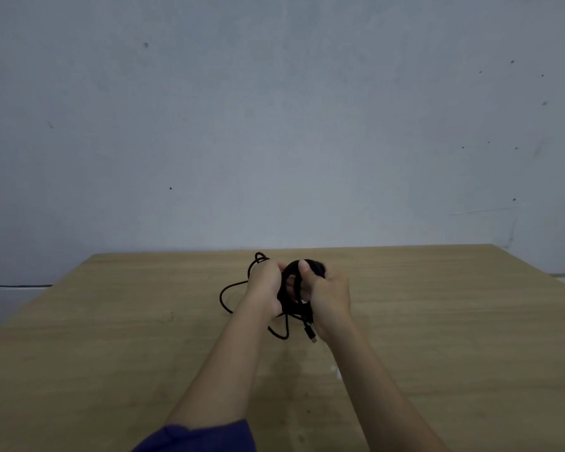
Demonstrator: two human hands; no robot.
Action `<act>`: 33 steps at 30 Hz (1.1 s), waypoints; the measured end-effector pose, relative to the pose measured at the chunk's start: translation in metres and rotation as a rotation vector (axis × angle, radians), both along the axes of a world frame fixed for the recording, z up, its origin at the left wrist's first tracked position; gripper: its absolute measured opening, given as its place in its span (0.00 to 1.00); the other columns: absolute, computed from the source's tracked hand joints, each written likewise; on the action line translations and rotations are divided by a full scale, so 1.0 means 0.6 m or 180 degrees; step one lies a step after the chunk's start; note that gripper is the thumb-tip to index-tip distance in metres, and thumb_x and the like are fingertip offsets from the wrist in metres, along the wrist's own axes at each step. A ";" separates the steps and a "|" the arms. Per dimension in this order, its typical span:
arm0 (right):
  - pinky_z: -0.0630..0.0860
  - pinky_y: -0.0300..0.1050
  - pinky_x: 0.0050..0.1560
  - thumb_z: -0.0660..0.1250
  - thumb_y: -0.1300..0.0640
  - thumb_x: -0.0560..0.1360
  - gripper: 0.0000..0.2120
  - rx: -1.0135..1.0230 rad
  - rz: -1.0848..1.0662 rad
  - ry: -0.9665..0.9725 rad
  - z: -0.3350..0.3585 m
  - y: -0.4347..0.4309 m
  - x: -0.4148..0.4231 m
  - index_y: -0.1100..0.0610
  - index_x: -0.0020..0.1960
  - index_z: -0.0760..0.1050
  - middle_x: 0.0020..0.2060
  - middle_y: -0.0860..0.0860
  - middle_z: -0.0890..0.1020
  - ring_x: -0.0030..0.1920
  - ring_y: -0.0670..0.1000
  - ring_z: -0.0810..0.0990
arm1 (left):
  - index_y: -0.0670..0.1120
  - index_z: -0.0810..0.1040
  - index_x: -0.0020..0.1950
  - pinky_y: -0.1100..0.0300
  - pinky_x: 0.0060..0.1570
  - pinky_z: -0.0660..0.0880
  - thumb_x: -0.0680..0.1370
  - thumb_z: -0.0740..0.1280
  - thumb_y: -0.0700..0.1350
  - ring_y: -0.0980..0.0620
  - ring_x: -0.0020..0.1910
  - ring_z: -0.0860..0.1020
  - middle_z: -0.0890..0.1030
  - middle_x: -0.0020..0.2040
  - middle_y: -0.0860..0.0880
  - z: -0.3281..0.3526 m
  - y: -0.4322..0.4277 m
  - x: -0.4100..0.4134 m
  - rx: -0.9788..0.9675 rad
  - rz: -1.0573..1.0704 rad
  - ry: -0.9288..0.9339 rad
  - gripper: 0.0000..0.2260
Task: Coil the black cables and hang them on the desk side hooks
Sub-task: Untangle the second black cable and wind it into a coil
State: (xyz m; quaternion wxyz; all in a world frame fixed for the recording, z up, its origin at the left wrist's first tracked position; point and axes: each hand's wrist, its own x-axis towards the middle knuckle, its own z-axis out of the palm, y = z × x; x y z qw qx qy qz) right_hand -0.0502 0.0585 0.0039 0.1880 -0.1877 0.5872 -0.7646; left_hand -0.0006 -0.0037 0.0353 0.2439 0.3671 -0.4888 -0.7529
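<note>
While both hands work at the centre of the frame, the thin black braided cable (293, 272) sits partly wound between them, just above the pale wooden tabletop (111, 337). The left hand (263, 283) has its grip closed round one side of the small coil, fingers curled over the strands. The right hand (328, 288) pinches the other side, thumb pressed on top of the bundle. Slack not yet gathered trails in loose loops to the left of the left hand and below the wrists, touching the wood, and a plug end (311, 334) dangles beside the right wrist.

The cable looks light, limp and a little springy, so loops will likely spring open unless pinched where they cross. The best hold is probably across the whole bundle at one point, leaving the other hand free to feed slack. The stiff plug may snag.

Matt wood grain fills the lower half of the frame. A plain grey wall (274, 109) with small dark specks fills the upper half. A dark blue sleeve (196, 435) shows at the bottom edge. No hooks are in view.
</note>
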 end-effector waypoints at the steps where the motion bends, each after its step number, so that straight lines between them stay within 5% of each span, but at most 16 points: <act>1: 0.81 0.55 0.47 0.66 0.60 0.76 0.05 0.0137 -0.0071 0.0156 0.000 -0.004 0.003 0.58 0.42 0.78 0.41 0.59 0.83 0.43 0.58 0.83 | 0.42 0.69 0.37 0.60 0.31 0.71 0.79 0.56 0.42 0.48 0.31 0.72 0.74 0.35 0.45 0.001 0.002 0.000 -0.0079 0.0002 -0.0069 0.12; 4: 0.80 0.57 0.47 0.66 0.57 0.75 0.06 0.0415 -0.0355 0.0589 0.001 -0.014 0.016 0.56 0.40 0.78 0.39 0.55 0.83 0.44 0.57 0.82 | 0.45 0.73 0.39 0.51 0.50 0.76 0.78 0.58 0.54 0.44 0.48 0.78 0.79 0.48 0.44 -0.011 0.002 -0.012 -0.0719 0.0148 -0.0331 0.15; 6: 0.76 0.47 0.45 0.64 0.56 0.76 0.07 0.0682 -0.0613 0.1052 0.002 -0.016 0.023 0.58 0.42 0.77 0.42 0.53 0.81 0.45 0.55 0.79 | 0.45 0.74 0.36 0.50 0.55 0.75 0.79 0.55 0.56 0.43 0.50 0.78 0.80 0.45 0.44 -0.017 0.003 -0.012 -0.1310 0.0247 -0.0581 0.20; 10: 0.62 0.35 0.39 0.60 0.57 0.79 0.11 0.1225 -0.0857 0.2031 -0.002 -0.016 0.026 0.63 0.46 0.76 0.55 0.52 0.72 0.46 0.49 0.72 | 0.42 0.72 0.31 0.51 0.46 0.72 0.79 0.55 0.53 0.41 0.46 0.77 0.80 0.42 0.38 -0.023 -0.001 -0.008 -0.1769 0.0387 -0.0682 0.21; 13: 0.57 0.47 0.61 0.57 0.50 0.80 0.15 0.1917 -0.0785 0.2309 -0.014 -0.017 0.021 0.59 0.45 0.75 0.62 0.47 0.61 0.61 0.52 0.61 | 0.42 0.73 0.30 0.55 0.36 0.67 0.76 0.60 0.50 0.44 0.34 0.73 0.76 0.32 0.43 -0.032 -0.012 -0.007 -0.1616 0.0387 -0.0664 0.18; 16: 0.50 0.52 0.67 0.52 0.46 0.80 0.15 0.2368 -0.0154 0.2379 -0.018 -0.008 0.013 0.54 0.47 0.72 0.64 0.48 0.58 0.66 0.54 0.55 | 0.44 0.70 0.29 0.61 0.27 0.61 0.73 0.63 0.47 0.51 0.22 0.63 0.68 0.23 0.49 -0.037 -0.027 0.003 -0.1256 0.0155 -0.0600 0.14; 18: 0.54 0.50 0.69 0.54 0.46 0.79 0.14 0.1902 0.0325 0.2133 -0.016 0.000 0.007 0.51 0.58 0.71 0.63 0.47 0.58 0.68 0.54 0.57 | 0.46 0.66 0.27 0.65 0.24 0.57 0.74 0.63 0.45 0.54 0.18 0.58 0.63 0.20 0.52 -0.034 -0.035 0.012 -0.1180 -0.0131 -0.0548 0.15; 21: 0.63 0.34 0.65 0.56 0.56 0.68 0.26 0.0300 0.0792 0.1795 -0.005 0.009 -0.014 0.49 0.66 0.66 0.64 0.42 0.62 0.70 0.45 0.60 | 0.46 0.64 0.28 0.66 0.24 0.53 0.74 0.64 0.42 0.54 0.19 0.55 0.61 0.22 0.51 -0.023 -0.044 0.028 -0.1839 -0.0918 -0.0763 0.16; 23: 0.65 0.27 0.59 0.57 0.61 0.60 0.30 0.0245 0.1369 0.2139 0.004 0.011 -0.038 0.49 0.62 0.70 0.63 0.42 0.70 0.66 0.39 0.66 | 0.46 0.63 0.28 0.67 0.23 0.52 0.74 0.64 0.39 0.54 0.20 0.54 0.59 0.21 0.52 -0.015 -0.049 0.036 -0.2279 -0.1426 -0.0869 0.17; 25: 0.70 0.34 0.55 0.60 0.62 0.61 0.23 0.0837 0.1669 0.2639 0.012 0.007 -0.060 0.51 0.55 0.76 0.53 0.47 0.79 0.56 0.44 0.75 | 0.43 0.65 0.30 0.68 0.23 0.51 0.74 0.64 0.36 0.55 0.20 0.54 0.58 0.20 0.53 -0.008 -0.060 0.045 -0.2464 -0.1665 -0.0865 0.14; 28: 0.70 0.44 0.49 0.70 0.52 0.68 0.08 0.1855 0.1043 0.3295 -0.005 -0.002 -0.100 0.51 0.47 0.78 0.42 0.46 0.79 0.48 0.48 0.75 | 0.43 0.65 0.29 0.69 0.22 0.50 0.75 0.65 0.37 0.56 0.18 0.54 0.59 0.18 0.54 0.001 -0.087 0.061 -0.2564 -0.1484 -0.0755 0.16; 33: 0.65 0.45 0.48 0.59 0.37 0.66 0.21 0.2932 -0.0423 0.3987 -0.028 0.012 -0.142 0.50 0.46 0.81 0.43 0.44 0.79 0.52 0.51 0.71 | 0.46 0.62 0.25 0.68 0.23 0.50 0.74 0.67 0.39 0.55 0.18 0.54 0.59 0.18 0.53 -0.010 -0.133 0.088 -0.2449 -0.0768 -0.0793 0.20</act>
